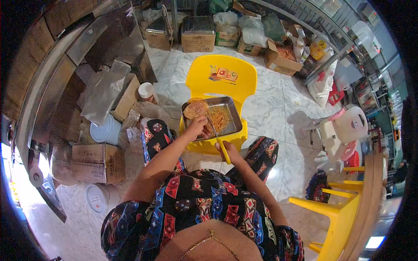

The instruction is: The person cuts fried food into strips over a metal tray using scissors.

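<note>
My left hand (197,126) is closed on the lower end of what looks like a peeled pineapple (196,108), orange-yellow with a grooved surface, over the left side of a metal tray (235,114). In my right hand (230,153) is the yellow handle of a knife (225,152). Its narrow blade points up and left, close to the pineapple and my left fingers; whether it touches the fruit I cannot tell. Thin orange-yellow strips (221,119) lie heaped in the tray. Under the tray stands a small yellow chair (239,74) with a printed backrest.
Left of my legs are a cardboard box (89,163), a blue lidded bucket (106,131), a white bucket (96,198) and a white-lidded jar (146,91). Boxes (198,41) line the far wall. At right stand a pale child's chair (346,126) and a yellow stool (337,213).
</note>
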Action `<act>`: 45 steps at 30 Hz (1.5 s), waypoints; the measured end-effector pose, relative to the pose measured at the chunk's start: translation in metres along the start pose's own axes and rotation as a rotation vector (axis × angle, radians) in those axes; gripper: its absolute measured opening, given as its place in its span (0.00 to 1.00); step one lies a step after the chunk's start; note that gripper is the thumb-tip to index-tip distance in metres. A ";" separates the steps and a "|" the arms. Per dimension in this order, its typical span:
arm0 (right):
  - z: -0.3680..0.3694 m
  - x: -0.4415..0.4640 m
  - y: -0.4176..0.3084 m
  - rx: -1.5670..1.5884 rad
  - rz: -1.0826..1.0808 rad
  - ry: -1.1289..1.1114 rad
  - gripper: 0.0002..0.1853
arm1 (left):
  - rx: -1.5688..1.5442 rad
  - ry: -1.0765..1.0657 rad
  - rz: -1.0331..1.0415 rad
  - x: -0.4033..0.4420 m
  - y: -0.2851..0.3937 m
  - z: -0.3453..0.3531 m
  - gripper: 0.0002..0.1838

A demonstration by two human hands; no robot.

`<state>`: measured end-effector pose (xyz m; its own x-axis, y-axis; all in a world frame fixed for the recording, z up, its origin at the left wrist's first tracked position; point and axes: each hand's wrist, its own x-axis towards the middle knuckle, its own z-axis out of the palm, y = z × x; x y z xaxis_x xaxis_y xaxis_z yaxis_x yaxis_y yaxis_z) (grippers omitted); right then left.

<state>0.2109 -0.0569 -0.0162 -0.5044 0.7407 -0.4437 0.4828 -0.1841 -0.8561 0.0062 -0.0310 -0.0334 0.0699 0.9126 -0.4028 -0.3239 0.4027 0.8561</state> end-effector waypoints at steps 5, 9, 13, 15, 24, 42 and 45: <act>0.004 -0.001 -0.007 0.050 -0.029 0.036 0.22 | 0.132 -0.039 -0.018 -0.009 0.005 0.010 0.09; 0.004 0.000 -0.007 0.072 -0.036 0.033 0.22 | 0.070 -0.090 -0.056 -0.006 0.002 0.005 0.08; 0.001 0.001 -0.008 0.029 0.010 0.033 0.22 | 0.053 -0.116 -0.047 -0.004 -0.001 0.003 0.06; 0.001 0.002 -0.007 0.010 0.013 0.046 0.22 | 0.038 -0.115 -0.027 -0.002 -0.003 0.002 0.07; 0.000 -0.003 0.001 0.171 0.021 -0.067 0.29 | -0.117 0.220 0.084 0.004 0.012 -0.013 0.13; 0.002 -0.008 -0.002 0.164 0.021 -0.129 0.29 | -0.056 0.276 0.122 0.000 0.015 -0.007 0.13; 0.003 -0.006 0.001 0.133 0.030 -0.133 0.30 | -0.062 0.234 0.147 0.001 0.014 -0.010 0.14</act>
<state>0.2120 -0.0634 -0.0152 -0.5858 0.6431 -0.4932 0.4048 -0.2950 -0.8655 -0.0081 -0.0247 -0.0253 -0.1997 0.9166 -0.3462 -0.3720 0.2560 0.8922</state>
